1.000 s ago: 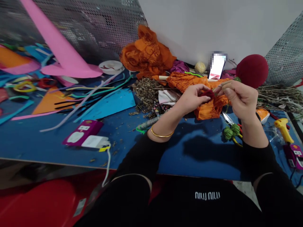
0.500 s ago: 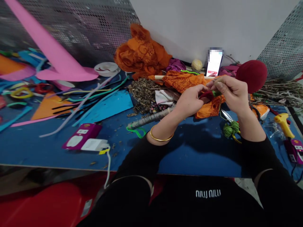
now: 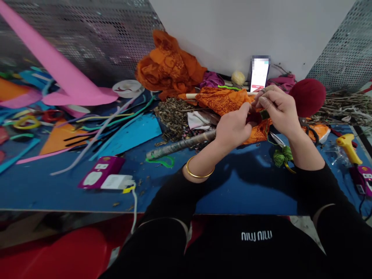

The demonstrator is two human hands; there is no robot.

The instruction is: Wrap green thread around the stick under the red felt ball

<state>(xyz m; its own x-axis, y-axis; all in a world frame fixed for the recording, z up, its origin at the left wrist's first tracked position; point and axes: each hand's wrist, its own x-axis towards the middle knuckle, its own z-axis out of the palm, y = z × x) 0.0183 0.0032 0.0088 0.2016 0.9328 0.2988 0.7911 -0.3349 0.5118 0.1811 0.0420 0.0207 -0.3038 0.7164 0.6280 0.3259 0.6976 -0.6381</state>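
Note:
My left hand [image 3: 234,126] is closed on a dark red piece [image 3: 254,117], mostly hidden by the fingers. My right hand [image 3: 277,106] pinches close beside it, near a bit of green; what its fingertips hold is too small to make out. A thin green strand runs down to a green yarn bundle [image 3: 281,156], which lies by scissors. Orange patterned cloth [image 3: 223,100] sits behind and under both hands. To the right of my right hand is a dark red ball [image 3: 308,97]. A lit phone [image 3: 259,73] stands upright behind the hands.
A wrapped stick [image 3: 180,146] and dried leaves [image 3: 171,116] lie left of my hands. Farther left are a purple power block [image 3: 102,170], blue sheet [image 3: 133,133] and pink cone hat [image 3: 69,83]. A yellow glue gun [image 3: 348,147] lies at right.
My right hand has shifted slightly, its fingers still pinched near my left hand. The whole view has moved a little, and the wrapped stick's left end lies farther left.

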